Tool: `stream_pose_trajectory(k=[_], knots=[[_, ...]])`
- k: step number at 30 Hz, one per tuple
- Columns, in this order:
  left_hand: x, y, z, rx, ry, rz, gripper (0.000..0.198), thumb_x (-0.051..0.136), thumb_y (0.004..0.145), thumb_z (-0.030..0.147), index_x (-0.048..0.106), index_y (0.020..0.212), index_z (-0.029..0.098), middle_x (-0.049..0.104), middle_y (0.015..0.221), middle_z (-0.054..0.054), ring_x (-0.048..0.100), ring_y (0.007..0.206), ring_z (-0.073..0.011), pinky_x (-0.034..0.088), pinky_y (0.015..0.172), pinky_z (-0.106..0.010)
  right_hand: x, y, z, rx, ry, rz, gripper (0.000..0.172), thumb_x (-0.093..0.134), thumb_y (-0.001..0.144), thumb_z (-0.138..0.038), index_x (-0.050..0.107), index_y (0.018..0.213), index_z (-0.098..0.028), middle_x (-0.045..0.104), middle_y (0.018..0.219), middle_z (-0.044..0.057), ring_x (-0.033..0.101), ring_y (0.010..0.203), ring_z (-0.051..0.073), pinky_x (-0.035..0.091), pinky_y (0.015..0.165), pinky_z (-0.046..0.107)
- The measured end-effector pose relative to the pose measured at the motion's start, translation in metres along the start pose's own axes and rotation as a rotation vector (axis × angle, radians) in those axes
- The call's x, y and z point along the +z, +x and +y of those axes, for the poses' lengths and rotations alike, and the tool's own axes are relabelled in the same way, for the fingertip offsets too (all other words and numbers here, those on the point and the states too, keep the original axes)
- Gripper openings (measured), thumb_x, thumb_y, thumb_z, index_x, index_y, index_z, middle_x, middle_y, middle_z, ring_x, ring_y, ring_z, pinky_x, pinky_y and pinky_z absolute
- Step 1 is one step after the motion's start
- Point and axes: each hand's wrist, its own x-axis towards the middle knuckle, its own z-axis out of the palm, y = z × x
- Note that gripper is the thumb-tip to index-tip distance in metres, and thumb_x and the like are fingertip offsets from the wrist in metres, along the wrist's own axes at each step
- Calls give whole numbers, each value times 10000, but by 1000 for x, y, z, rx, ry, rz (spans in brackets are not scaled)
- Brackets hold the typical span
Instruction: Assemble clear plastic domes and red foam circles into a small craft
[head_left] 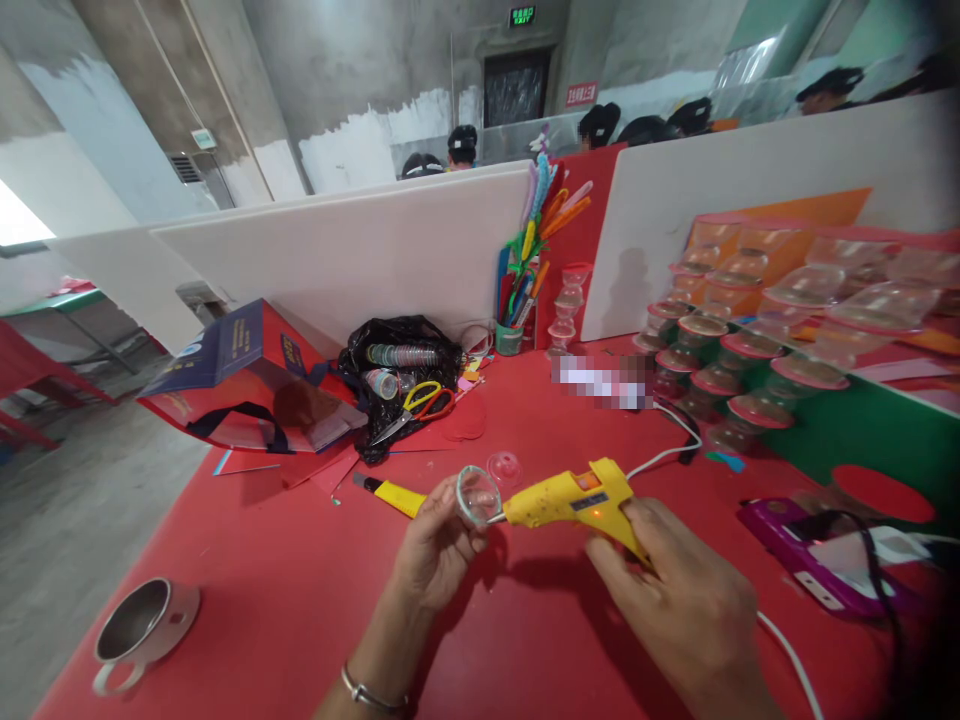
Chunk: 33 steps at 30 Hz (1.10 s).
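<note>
Between the fingers of my left hand is a small clear plastic cup, its round rim turned toward me. My right hand grips a yellow hot glue gun by its handle. The gun's metal nozzle touches or nearly touches the lower rim of the cup; I cannot tell which. Just behind the cup lies a clear, pinkish round lid-like piece on the red table. Left of my left hand lies a yellow utility knife, partly hidden behind the fingers.
A mug stands at the front left. Behind are a paper bag, a black plastic bag with stacked cups, scissors and a pen holder. Stacked clear cups and a purple power strip are on the right.
</note>
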Motion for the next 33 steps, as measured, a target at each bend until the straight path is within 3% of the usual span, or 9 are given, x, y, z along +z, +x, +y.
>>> stream_pose_trajectory(k=[8,23,33], knots=[[-3,1,-1,3,23,-13,326,732,825,256,630,1110,133,733,935,-65,705,720,-114,568,650,-189,0,-5,6,26,-42,-4,135,480,910,-250,588,848,-199,571,627,-14,515,538,137,347,526,259],[8,-1,-3,12,41,0,343,771,789,275,644,1064,114,738,889,-78,701,722,-130,535,616,-179,0,-3,-3,42,17,-15,128,493,916,-269,581,847,-206,572,649,-15,527,550,136,379,555,264],[8,-1,-3,5,57,-7,356,783,772,296,677,1068,128,734,857,-53,679,634,-108,521,555,-173,0,5,-9,21,45,3,80,496,875,-184,566,842,-203,553,635,-26,499,518,121,363,542,258]])
